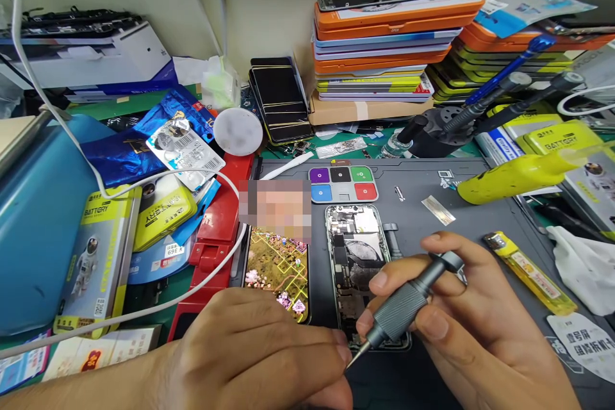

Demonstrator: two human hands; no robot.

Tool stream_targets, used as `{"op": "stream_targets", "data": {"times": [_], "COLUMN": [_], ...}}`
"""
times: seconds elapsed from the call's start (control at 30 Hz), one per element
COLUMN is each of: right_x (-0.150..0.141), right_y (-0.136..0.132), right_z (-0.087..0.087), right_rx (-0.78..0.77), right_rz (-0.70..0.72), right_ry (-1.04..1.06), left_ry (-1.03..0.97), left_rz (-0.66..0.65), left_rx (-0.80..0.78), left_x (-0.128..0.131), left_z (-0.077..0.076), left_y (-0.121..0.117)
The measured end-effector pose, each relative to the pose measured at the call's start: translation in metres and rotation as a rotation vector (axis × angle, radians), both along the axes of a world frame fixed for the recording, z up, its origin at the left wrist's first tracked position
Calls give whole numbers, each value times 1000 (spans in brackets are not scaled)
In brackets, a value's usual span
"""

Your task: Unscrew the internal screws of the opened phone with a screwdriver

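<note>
My right hand point(485, 320) is closed around a grey precision screwdriver point(402, 309), tilted with its thin tip down to the left. At that tip are the fingertips of my left hand point(259, 352), curled together; whatever they pinch is hidden. Behind the screwdriver lies an opened phone point(358, 256) with its inner parts bare, its lower end partly covered by my fingers. Left of it, a second phone point(276, 269) shows a lit, colourful screen, its upper part blurred out. A tray with coloured compartments point(343, 184) sits just beyond the opened phone.
On the dark mat point(408, 186) lie a small metal strip point(438, 210) and a yellow lighter point(531, 274). A yellow bottle point(509, 178) leans at the right near a black tool holder point(439, 131). Stacked boxes point(384, 51) line the back. A white cable point(192, 295) loops across the left.
</note>
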State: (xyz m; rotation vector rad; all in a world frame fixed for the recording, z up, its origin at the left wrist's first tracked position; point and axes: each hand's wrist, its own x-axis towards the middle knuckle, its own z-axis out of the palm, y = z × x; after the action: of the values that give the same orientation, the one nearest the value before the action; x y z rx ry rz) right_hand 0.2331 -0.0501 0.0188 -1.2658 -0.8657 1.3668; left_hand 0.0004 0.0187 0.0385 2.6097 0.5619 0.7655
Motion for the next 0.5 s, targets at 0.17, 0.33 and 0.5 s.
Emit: {"op": "stream_targets", "data": {"times": [0.17, 0.33, 0.5], "right_x": [-1, -2, -1], "right_y": [1, 3, 1], "right_z": [3, 3, 3], "right_rx": [5, 5, 4], "right_rz": [21, 33, 17], "right_ry": [23, 8, 16], "left_ry": [32, 42, 39], "left_rz": [-16, 104, 111], "left_rx": [-42, 51, 65], "left_x": [-3, -4, -1], "left_z": [4, -4, -8], "left_y": [2, -6, -5]}}
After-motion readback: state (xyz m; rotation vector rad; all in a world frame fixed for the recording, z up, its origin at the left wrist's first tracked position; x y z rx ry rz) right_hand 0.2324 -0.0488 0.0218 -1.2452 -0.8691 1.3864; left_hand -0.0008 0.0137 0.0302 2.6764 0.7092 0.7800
